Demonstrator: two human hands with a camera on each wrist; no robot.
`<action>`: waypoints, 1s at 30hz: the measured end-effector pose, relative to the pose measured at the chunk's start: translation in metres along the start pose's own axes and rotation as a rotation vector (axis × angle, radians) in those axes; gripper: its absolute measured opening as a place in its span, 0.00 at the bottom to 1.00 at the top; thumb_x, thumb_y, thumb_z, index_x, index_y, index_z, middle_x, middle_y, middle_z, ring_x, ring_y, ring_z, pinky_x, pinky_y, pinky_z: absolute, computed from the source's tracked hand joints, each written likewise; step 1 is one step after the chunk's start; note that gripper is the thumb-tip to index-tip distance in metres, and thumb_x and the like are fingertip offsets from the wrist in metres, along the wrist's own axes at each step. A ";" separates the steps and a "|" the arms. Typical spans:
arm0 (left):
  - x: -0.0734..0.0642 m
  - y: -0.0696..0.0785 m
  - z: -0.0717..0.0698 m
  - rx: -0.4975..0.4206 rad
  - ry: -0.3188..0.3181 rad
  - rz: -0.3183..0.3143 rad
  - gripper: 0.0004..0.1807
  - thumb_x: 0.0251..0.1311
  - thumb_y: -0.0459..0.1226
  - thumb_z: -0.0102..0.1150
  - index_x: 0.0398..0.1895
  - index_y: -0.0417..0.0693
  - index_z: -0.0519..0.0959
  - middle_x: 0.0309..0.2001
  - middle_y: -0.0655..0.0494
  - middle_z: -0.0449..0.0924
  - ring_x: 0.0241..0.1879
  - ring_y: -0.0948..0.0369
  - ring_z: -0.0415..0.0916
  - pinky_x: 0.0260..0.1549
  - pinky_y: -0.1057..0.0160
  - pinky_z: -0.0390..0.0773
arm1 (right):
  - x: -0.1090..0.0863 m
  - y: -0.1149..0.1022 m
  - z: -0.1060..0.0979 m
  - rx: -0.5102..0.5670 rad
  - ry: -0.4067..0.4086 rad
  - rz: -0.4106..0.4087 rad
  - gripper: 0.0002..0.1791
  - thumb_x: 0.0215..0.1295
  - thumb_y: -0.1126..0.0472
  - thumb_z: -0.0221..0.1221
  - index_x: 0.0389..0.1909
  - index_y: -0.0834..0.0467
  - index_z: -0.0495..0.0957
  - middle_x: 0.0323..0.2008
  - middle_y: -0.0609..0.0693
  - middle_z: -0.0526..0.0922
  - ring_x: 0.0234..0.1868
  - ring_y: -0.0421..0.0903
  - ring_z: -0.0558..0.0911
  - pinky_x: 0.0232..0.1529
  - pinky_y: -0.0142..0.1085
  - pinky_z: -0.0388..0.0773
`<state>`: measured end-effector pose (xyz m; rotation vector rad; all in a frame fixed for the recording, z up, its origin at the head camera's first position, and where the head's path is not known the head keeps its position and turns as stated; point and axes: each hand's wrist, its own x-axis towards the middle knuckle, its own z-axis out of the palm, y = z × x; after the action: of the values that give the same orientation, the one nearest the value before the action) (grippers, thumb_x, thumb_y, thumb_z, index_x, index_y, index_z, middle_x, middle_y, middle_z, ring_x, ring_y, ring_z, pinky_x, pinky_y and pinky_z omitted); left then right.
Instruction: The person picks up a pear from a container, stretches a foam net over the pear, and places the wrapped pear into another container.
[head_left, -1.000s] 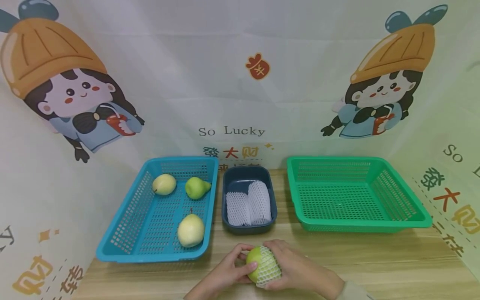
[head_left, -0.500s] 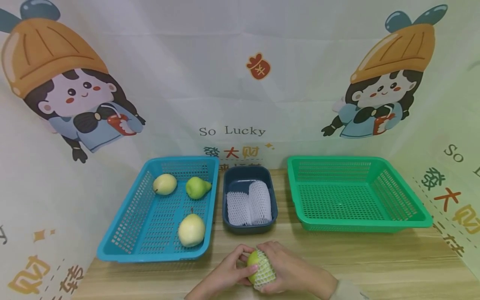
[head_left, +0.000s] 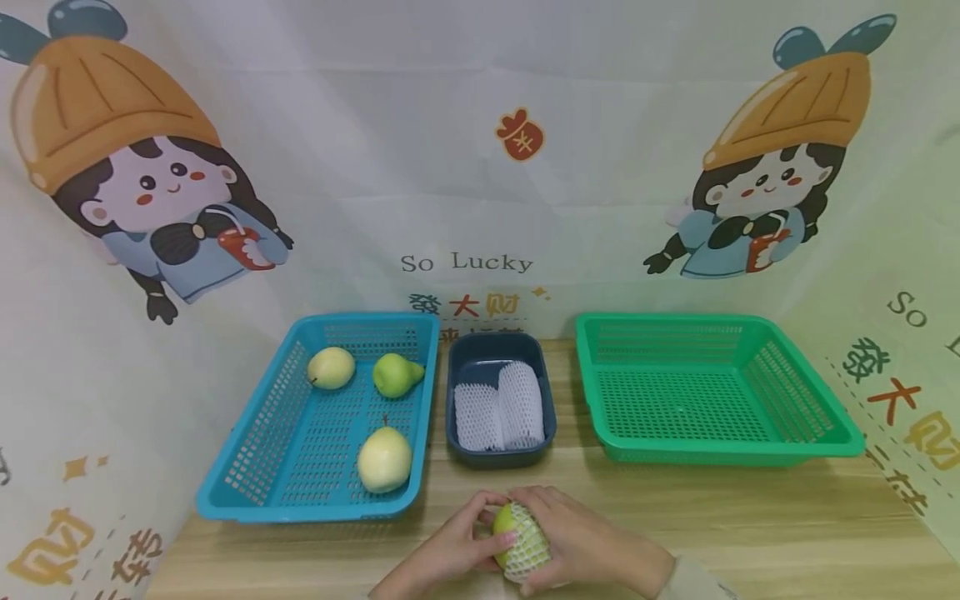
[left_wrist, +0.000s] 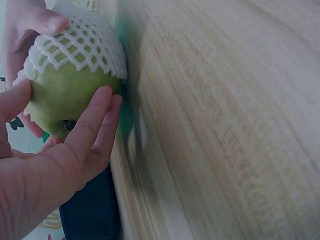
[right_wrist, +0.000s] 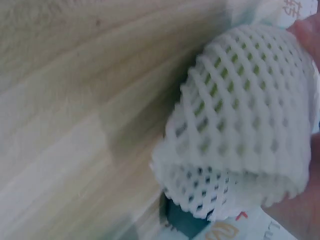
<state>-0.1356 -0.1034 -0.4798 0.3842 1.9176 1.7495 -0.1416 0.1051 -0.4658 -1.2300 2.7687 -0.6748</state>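
A green pear (left_wrist: pixel 70 95) is held between both hands, low over the table at the front middle of the head view. A white foam net sleeve (right_wrist: pixel 240 105) covers much of it. The pear's blossom end pokes out bare on the left hand's side. My left hand (head_left: pixel 467 537) grips that bare end, thumb on one side and fingers on the other. On the right, my right hand (head_left: pixel 573 537) holds the sleeved part, its thumb below and fingers over the top. The right wrist view shows the sleeve's loose open end, with only part of that hand visible at the edge.
A blue basket (head_left: pixel 247 508) at the left holds two pale yellow fruits (head_left: pixel 385 460) and a green pear (head_left: pixel 396 375). In the middle, a dark blue tub (head_left: pixel 459 454) contains foam net sleeves (head_left: pixel 520 406). A green basket (head_left: pixel 720 450) stands at the right. Printed cloth hangs behind.
My right hand has shifted slightly left with the foam net sleeve, and less bare pear shows in the head view. My left hand keeps its grip at about the same spot.
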 end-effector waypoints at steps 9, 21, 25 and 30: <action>0.003 -0.003 0.001 -0.055 0.011 -0.039 0.27 0.59 0.35 0.59 0.59 0.38 0.63 0.45 0.41 0.67 0.36 0.56 0.79 0.38 0.54 0.81 | -0.022 0.023 -0.041 0.357 -0.114 0.187 0.57 0.43 0.46 0.71 0.67 0.70 0.52 0.65 0.68 0.59 0.65 0.65 0.61 0.59 0.61 0.61; 0.004 -0.007 -0.003 -0.127 0.009 -0.093 0.27 0.61 0.39 0.57 0.62 0.41 0.62 0.47 0.41 0.71 0.37 0.56 0.79 0.40 0.54 0.81 | -0.032 0.017 -0.014 0.225 -0.064 0.197 0.54 0.41 0.39 0.69 0.63 0.67 0.58 0.58 0.62 0.71 0.56 0.55 0.73 0.57 0.48 0.71; 0.005 -0.011 -0.005 -0.166 -0.007 -0.102 0.27 0.62 0.40 0.56 0.63 0.43 0.62 0.49 0.41 0.72 0.40 0.55 0.79 0.41 0.55 0.81 | -0.033 0.018 -0.010 0.226 -0.059 0.211 0.56 0.40 0.39 0.69 0.63 0.67 0.57 0.58 0.61 0.70 0.56 0.55 0.73 0.57 0.48 0.71; 0.005 -0.014 -0.005 -0.216 -0.026 -0.102 0.28 0.63 0.40 0.55 0.63 0.43 0.61 0.48 0.42 0.73 0.39 0.56 0.79 0.42 0.55 0.80 | -0.034 0.021 -0.005 0.243 -0.059 0.197 0.57 0.40 0.38 0.69 0.64 0.66 0.55 0.59 0.60 0.69 0.57 0.54 0.73 0.58 0.47 0.71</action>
<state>-0.1410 -0.1067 -0.4939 0.2252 1.6782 1.8510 -0.1340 0.1439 -0.4751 -0.9025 2.6174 -0.9054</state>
